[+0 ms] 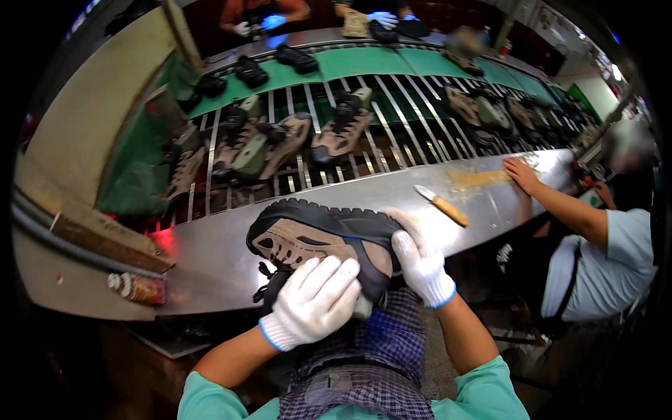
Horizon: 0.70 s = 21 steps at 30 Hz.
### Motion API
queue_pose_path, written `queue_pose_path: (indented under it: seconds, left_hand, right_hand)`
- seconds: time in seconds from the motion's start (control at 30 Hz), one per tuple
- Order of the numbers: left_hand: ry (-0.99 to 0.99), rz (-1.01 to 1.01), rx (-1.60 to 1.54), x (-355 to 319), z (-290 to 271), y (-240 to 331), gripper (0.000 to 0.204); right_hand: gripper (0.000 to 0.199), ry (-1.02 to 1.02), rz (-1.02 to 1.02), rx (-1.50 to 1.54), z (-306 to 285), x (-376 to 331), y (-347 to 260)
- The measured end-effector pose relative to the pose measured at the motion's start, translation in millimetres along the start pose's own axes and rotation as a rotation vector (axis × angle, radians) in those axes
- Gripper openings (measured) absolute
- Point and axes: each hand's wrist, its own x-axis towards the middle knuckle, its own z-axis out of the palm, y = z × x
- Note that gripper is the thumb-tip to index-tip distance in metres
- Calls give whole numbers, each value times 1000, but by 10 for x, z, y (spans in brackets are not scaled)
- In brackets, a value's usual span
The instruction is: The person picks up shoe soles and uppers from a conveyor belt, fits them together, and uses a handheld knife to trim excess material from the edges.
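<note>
Left hand, fingers nearly straight, holds shoe; right hand half-curled at heel by beige fuzzy thing, grip unclear. Knife at shoe's 2 o'clock, on bench.

Pale glare washes over the steel workbench, with a red glow at its left end, while the space beneath sinks into deep shadow; a small white light shines at the upper right. The tan-and-black hiking shoe reads crisply, but the shoes at far right soften, and straight edges bow toward the fisheye's black rim.
</note>
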Motion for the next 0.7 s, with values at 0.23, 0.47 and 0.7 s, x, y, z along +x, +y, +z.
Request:
queue_pose_path:
  seconds: [0.23, 0.47, 0.7]
  left_hand:
    - [-288, -323, -252, -362, 124, 157, 53]
    - [-413, -209, -76, 323, -240, -439, 87]
    - [-735, -212, -83, 586, 216, -750, 102]
  right_hand:
    - [40, -122, -182, -418, 131, 456, 514]
    - [48, -107, 169, -1137, -1126, 189, 1251]
    - [43, 67, 583, -544, -1009, 5, 1153]
